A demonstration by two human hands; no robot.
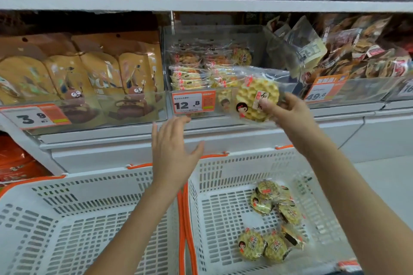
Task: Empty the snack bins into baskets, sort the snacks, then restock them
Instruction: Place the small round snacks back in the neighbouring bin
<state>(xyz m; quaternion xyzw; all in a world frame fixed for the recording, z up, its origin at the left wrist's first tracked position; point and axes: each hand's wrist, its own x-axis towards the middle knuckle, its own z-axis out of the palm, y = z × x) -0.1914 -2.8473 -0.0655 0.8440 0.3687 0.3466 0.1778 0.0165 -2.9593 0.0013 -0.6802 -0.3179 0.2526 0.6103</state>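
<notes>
My right hand pinches a clear-wrapped round yellow cracker packet in front of the clear snack bin tagged 12.8. That bin holds several more stacked cracker packets. My left hand is raised with straight, spread fingers below the bin's price tag, holding nothing. Two white baskets with orange trim stand below. The right basket holds several greenish cracker packets. Nothing lies in the left basket.
To the left, a bin of tan snack pouches carries a 3.9 tag. A bin of dark dried-snack packets tagged 49.8 sits at right. More bins fill the upper shelf. Orange packs sit low at left.
</notes>
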